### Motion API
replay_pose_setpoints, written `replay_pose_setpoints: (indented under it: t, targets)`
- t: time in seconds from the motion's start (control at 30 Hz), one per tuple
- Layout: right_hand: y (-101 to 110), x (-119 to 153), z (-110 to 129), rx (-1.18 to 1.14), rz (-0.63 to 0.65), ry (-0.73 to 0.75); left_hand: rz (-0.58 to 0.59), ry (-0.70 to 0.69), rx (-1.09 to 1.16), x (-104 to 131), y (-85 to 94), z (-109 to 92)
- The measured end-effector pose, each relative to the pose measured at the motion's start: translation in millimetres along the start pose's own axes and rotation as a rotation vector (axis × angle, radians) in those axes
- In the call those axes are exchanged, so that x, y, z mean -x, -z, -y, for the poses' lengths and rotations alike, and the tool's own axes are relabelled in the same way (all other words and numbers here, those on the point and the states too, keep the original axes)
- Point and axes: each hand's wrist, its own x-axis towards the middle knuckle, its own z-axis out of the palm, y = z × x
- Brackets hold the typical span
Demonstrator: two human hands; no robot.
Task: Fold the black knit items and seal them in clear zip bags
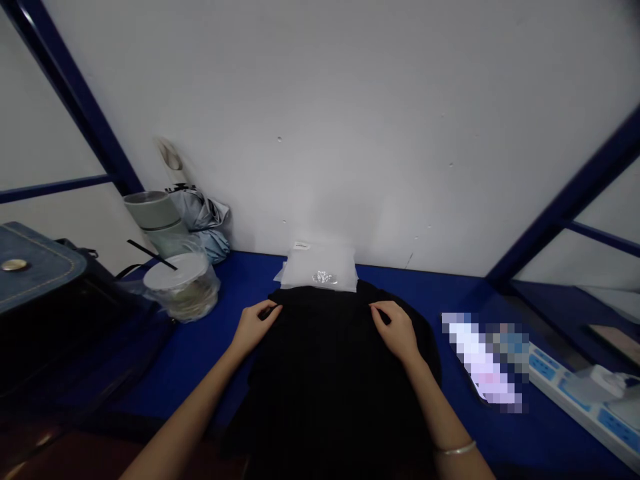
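Observation:
A black cloth garment (325, 360) is spread over the blue table and hangs down past its front edge. My left hand (256, 325) pinches the garment's upper left part between thumb and fingers. At the upper right, my right hand (396, 328) pinches the same fabric, and a silver bangle (456, 450) circles that forearm. Between the hands the cloth lies fairly flat; its exact kind cannot be made out in the dark. Just behind its far edge lies a white plastic packet (320, 265) with a small label.
On the left are a blue bag (35, 267), a lidded cup with a straw in plastic (183, 293), a grey-green tumbler (157, 217) and a folded umbrella (213, 230). A phone (480, 360) and a power strip (575, 393) lie right. A white wall (350, 133) stands behind.

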Motion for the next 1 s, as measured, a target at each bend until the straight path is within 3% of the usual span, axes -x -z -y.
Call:
replay_pose_setpoints:
  t: [1.0]
  targets:
    - [0.8,-0.7,-0.5,0.021,0.013,0.027,0.008,0.04,0.027,0.4,-1.7,-3.6]
